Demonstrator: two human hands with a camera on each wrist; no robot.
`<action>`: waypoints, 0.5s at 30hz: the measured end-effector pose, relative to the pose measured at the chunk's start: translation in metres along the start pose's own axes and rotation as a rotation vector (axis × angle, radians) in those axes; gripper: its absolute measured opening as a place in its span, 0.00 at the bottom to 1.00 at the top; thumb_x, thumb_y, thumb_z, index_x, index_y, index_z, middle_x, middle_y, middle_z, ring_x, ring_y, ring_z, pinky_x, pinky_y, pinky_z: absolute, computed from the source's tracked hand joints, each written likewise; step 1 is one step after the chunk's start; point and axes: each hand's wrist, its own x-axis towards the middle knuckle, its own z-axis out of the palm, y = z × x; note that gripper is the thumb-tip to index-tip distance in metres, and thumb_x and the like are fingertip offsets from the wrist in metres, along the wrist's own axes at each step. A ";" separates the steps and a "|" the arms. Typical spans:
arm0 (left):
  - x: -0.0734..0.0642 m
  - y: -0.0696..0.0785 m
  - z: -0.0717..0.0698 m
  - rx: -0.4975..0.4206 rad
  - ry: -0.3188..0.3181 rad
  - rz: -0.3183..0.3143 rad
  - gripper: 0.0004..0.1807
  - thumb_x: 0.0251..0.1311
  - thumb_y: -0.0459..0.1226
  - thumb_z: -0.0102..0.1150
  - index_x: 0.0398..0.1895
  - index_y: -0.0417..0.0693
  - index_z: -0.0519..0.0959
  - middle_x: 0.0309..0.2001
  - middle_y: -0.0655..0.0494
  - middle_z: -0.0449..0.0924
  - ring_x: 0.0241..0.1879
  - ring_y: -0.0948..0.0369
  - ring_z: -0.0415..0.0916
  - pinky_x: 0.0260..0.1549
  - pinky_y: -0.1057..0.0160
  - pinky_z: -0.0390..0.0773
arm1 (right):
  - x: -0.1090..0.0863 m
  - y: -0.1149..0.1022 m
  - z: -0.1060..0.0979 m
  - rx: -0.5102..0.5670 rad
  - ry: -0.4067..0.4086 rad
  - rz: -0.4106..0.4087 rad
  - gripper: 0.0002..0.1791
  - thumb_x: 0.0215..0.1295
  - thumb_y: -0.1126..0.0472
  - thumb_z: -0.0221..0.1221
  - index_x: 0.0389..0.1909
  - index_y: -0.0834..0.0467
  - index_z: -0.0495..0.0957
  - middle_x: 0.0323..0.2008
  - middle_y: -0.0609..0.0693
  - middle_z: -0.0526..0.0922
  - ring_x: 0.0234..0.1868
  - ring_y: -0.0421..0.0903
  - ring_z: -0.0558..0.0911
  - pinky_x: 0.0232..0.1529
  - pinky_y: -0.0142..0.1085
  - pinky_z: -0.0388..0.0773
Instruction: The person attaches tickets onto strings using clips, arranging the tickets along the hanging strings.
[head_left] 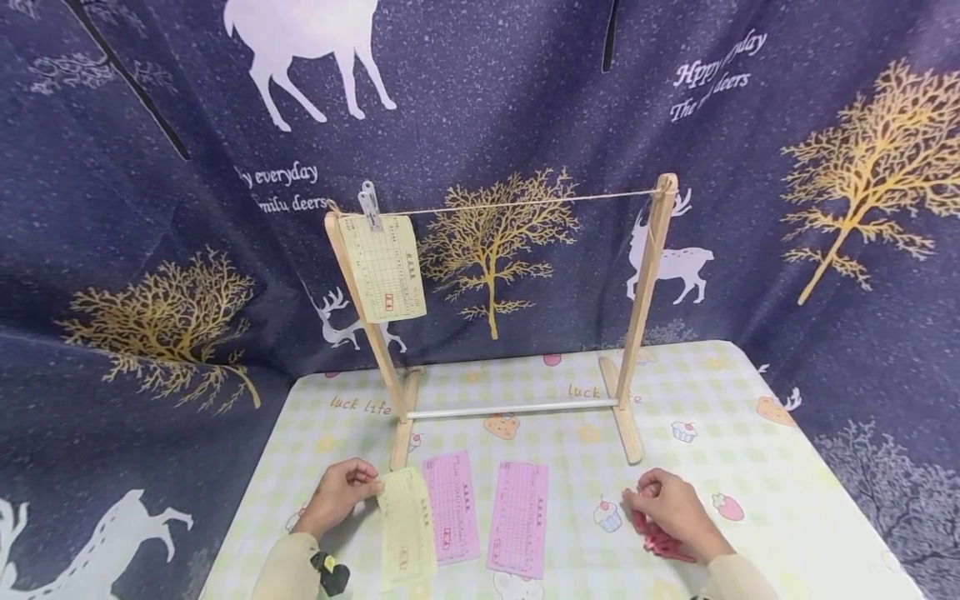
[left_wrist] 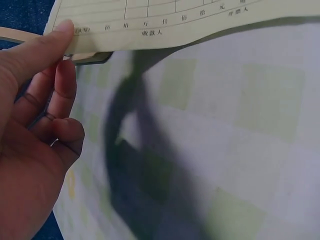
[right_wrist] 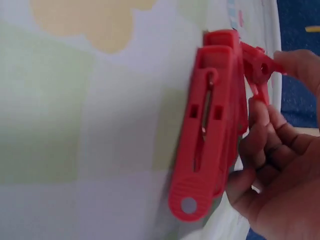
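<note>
My left hand [head_left: 341, 496] pinches the upper left corner of a pale yellow receipt slip [head_left: 408, 529], thumb on top. In the left wrist view the slip's edge is raised and casts a shadow on the cloth. On the right, my right hand [head_left: 675, 508] is at a small group of red plastic clothespins [head_left: 667, 546]. The right wrist view shows thumb and fingertips pinching one red clothespin [right_wrist: 259, 67], beside the others [right_wrist: 215, 90] lying on the cloth. Two pink receipt slips [head_left: 519, 521] lie flat between my hands, the left one partly overlapped by the yellow slip.
Behind the slips stands a wooden frame [head_left: 641, 308] with a string [head_left: 510, 203] tied between its posts. At the string's left end a grey clothespin [head_left: 370, 207] holds another yellow slip [head_left: 388, 271]. A dark blue patterned curtain [head_left: 480, 108] hangs behind the checked tablecloth [head_left: 555, 433].
</note>
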 end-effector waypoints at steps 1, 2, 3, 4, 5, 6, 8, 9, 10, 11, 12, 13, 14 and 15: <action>0.001 0.001 -0.001 -0.005 -0.007 0.010 0.09 0.49 0.27 0.74 0.30 0.39 0.81 0.26 0.55 0.81 0.26 0.61 0.76 0.26 0.67 0.75 | 0.000 0.000 -0.002 0.020 0.000 -0.006 0.22 0.59 0.52 0.69 0.43 0.66 0.77 0.26 0.46 0.81 0.19 0.43 0.78 0.20 0.34 0.76; 0.001 0.002 -0.003 -0.010 -0.016 0.017 0.09 0.50 0.28 0.74 0.30 0.39 0.81 0.27 0.55 0.81 0.26 0.61 0.76 0.27 0.67 0.75 | 0.001 0.000 -0.003 0.024 0.004 -0.019 0.23 0.60 0.52 0.69 0.43 0.67 0.78 0.27 0.46 0.82 0.20 0.43 0.77 0.21 0.33 0.76; 0.002 0.003 -0.004 -0.014 -0.023 0.022 0.08 0.51 0.29 0.74 0.31 0.39 0.82 0.27 0.55 0.82 0.27 0.61 0.76 0.27 0.67 0.75 | 0.001 -0.001 -0.005 0.045 0.000 -0.025 0.24 0.60 0.52 0.69 0.45 0.68 0.78 0.28 0.46 0.82 0.21 0.43 0.77 0.21 0.34 0.76; 0.002 0.005 -0.005 -0.016 -0.028 0.023 0.07 0.51 0.30 0.74 0.31 0.39 0.83 0.27 0.55 0.83 0.27 0.62 0.77 0.28 0.67 0.75 | 0.002 -0.001 -0.006 0.068 -0.008 -0.032 0.24 0.60 0.53 0.69 0.46 0.69 0.78 0.29 0.47 0.82 0.21 0.43 0.78 0.21 0.34 0.77; 0.002 0.006 -0.007 -0.021 -0.035 0.028 0.07 0.51 0.31 0.74 0.31 0.39 0.84 0.28 0.55 0.83 0.28 0.62 0.77 0.29 0.68 0.75 | 0.002 -0.002 -0.007 0.098 -0.018 -0.035 0.25 0.61 0.53 0.69 0.47 0.70 0.78 0.30 0.48 0.83 0.22 0.44 0.78 0.21 0.35 0.77; 0.003 0.008 -0.008 -0.026 -0.041 0.032 0.07 0.52 0.31 0.74 0.31 0.39 0.85 0.29 0.55 0.84 0.28 0.63 0.78 0.30 0.68 0.75 | 0.003 -0.002 -0.008 0.124 -0.024 -0.035 0.26 0.61 0.54 0.69 0.48 0.71 0.77 0.30 0.48 0.83 0.24 0.43 0.79 0.22 0.35 0.78; 0.004 0.012 -0.011 -0.033 -0.054 0.051 0.07 0.53 0.32 0.74 0.32 0.38 0.86 0.31 0.53 0.85 0.30 0.63 0.78 0.32 0.68 0.75 | 0.005 -0.002 -0.010 0.178 -0.043 -0.035 0.27 0.61 0.55 0.69 0.52 0.73 0.77 0.33 0.49 0.83 0.28 0.43 0.80 0.25 0.34 0.79; 0.004 0.014 -0.012 -0.039 -0.058 0.060 0.07 0.54 0.33 0.73 0.32 0.38 0.86 0.32 0.52 0.86 0.31 0.63 0.79 0.33 0.68 0.76 | 0.006 -0.003 -0.011 0.209 -0.050 -0.036 0.28 0.62 0.56 0.69 0.53 0.74 0.76 0.34 0.50 0.83 0.30 0.44 0.81 0.26 0.34 0.79; 0.005 0.017 -0.014 -0.047 -0.062 0.071 0.07 0.54 0.33 0.73 0.33 0.38 0.86 0.33 0.52 0.86 0.31 0.63 0.79 0.33 0.68 0.76 | 0.007 -0.004 -0.012 0.231 -0.050 -0.036 0.28 0.62 0.57 0.69 0.53 0.74 0.76 0.35 0.51 0.84 0.32 0.43 0.82 0.28 0.33 0.80; 0.005 0.019 -0.015 -0.057 -0.068 0.080 0.07 0.55 0.33 0.73 0.33 0.37 0.87 0.34 0.50 0.87 0.32 0.63 0.80 0.34 0.68 0.77 | 0.008 -0.005 -0.013 0.251 -0.050 -0.035 0.28 0.62 0.57 0.69 0.54 0.74 0.76 0.35 0.51 0.84 0.34 0.43 0.82 0.30 0.33 0.80; 0.005 0.021 -0.017 -0.057 -0.072 0.087 0.08 0.55 0.34 0.72 0.34 0.37 0.87 0.35 0.50 0.87 0.33 0.63 0.80 0.35 0.68 0.77 | 0.008 -0.006 -0.014 0.266 -0.053 -0.035 0.28 0.62 0.58 0.69 0.55 0.74 0.75 0.36 0.52 0.84 0.35 0.44 0.83 0.31 0.33 0.80; 0.006 0.023 -0.018 -0.057 -0.075 0.093 0.08 0.56 0.34 0.72 0.35 0.37 0.87 0.36 0.50 0.87 0.34 0.62 0.80 0.36 0.68 0.78 | 0.009 -0.008 -0.015 0.280 -0.056 -0.040 0.27 0.62 0.59 0.68 0.55 0.74 0.75 0.37 0.53 0.84 0.36 0.44 0.83 0.33 0.33 0.80; 0.007 0.025 -0.019 -0.058 -0.076 0.094 0.08 0.56 0.35 0.72 0.36 0.38 0.87 0.37 0.50 0.87 0.35 0.62 0.81 0.37 0.68 0.78 | 0.010 -0.009 -0.015 0.288 -0.057 -0.046 0.27 0.63 0.59 0.68 0.55 0.74 0.75 0.38 0.53 0.85 0.37 0.45 0.83 0.35 0.33 0.80; 0.007 0.027 -0.020 -0.060 -0.073 0.094 0.08 0.56 0.35 0.72 0.36 0.38 0.87 0.38 0.50 0.87 0.36 0.62 0.81 0.38 0.67 0.78 | 0.010 -0.010 -0.016 0.295 -0.058 -0.051 0.27 0.63 0.60 0.68 0.55 0.74 0.75 0.39 0.54 0.85 0.38 0.45 0.84 0.36 0.33 0.80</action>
